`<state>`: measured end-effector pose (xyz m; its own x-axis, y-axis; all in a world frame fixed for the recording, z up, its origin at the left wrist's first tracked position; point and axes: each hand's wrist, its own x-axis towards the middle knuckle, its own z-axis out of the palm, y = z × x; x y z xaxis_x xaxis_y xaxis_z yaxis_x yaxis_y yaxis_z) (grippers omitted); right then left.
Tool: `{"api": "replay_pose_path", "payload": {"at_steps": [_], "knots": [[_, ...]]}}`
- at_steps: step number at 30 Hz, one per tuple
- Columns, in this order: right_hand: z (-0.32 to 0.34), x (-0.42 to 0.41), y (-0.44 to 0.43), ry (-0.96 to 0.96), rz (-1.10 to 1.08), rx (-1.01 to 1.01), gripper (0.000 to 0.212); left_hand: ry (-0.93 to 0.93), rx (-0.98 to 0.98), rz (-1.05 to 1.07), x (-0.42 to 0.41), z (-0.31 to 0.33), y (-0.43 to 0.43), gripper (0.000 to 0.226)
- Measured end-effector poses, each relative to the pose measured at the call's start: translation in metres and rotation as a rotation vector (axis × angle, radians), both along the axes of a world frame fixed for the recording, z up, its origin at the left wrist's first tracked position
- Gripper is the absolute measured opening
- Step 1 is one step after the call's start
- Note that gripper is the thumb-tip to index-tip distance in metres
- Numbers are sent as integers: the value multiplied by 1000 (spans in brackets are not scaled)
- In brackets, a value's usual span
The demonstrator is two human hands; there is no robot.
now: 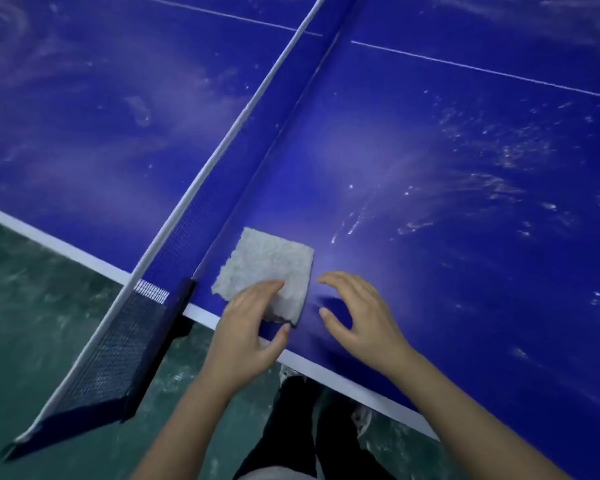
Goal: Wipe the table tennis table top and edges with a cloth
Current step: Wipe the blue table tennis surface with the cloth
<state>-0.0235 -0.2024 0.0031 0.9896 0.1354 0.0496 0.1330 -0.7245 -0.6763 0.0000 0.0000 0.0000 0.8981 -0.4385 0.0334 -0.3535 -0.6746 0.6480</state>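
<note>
Close by the net (187,220), at the near edge of the blue surface (430,150), the cloth (264,261) lies flat as a pale folded square, well inside the white edge band (326,370) except for its near corner, which comes close to it; the left grip (246,323) rests on the cloth's near part, fingers laid loosely over the top and thumb just at the near corner, apart rather than clamped, so it seems to press more than pinch; the right grip (361,313) hovers just beside the cloth on its right, fingers loosely curved and spread, holding nothing and not touching the cloth.

Judging by this, the step in hand is settling the cloth for a pass on the right half near the net; white smears and droplets (499,154) cover much of that half, and hazy swirls show across the far half too, so most of the wiping looks undone; the edges appear untouched. The next move calls for firm flat pressure on the cloth and a long sweep away from the net toward the smears, keeping the cloth from bunching or catching the net clamp (184,306).

No container of any kind shows; below the edge there is only green floor (32,306).
</note>
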Motion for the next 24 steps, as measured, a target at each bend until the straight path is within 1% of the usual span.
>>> {"api": "replay_pose_path", "payload": {"at_steps": [3, 5, 10, 12, 13, 15, 17, 19, 21, 24], "knots": [[-7, 21, 19, -18, 91, -23, 38, -24, 62, 38, 10, -9, 17, 59], [-12, 36, 35, 2, 145, -28, 40, 10, 76, 72, 18, -16, 27, 62], [-28, 76, 72, -2, 238, -128, 61, 14, 37, 50, 45, -22, 47, 63], [-37, 88, 85, 18, 279, -174, 65, 35, 20, 45, 55, -25, 54, 62], [-42, 92, 89, 29, 304, -231, 67, 49, 15, 54, 58, -28, 56, 61], [-53, 96, 94, 32, 355, -409, 69, 72, 2, 75, 63, -33, 59, 59], [-60, 104, 88, 7, 392, -536, 66, 88, -9, 81, 66, -36, 58, 59], [-62, 123, 71, 11, 353, -542, 63, 92, 13, 71, 70, -38, 54, 61], [-64, 151, 42, 43, 249, -533, 64, 92, 31, 58, 75, -39, 48, 62], [-64, 198, -7, 83, 98, -560, 66, 99, 27, 58, 83, -42, 35, 57]]}}
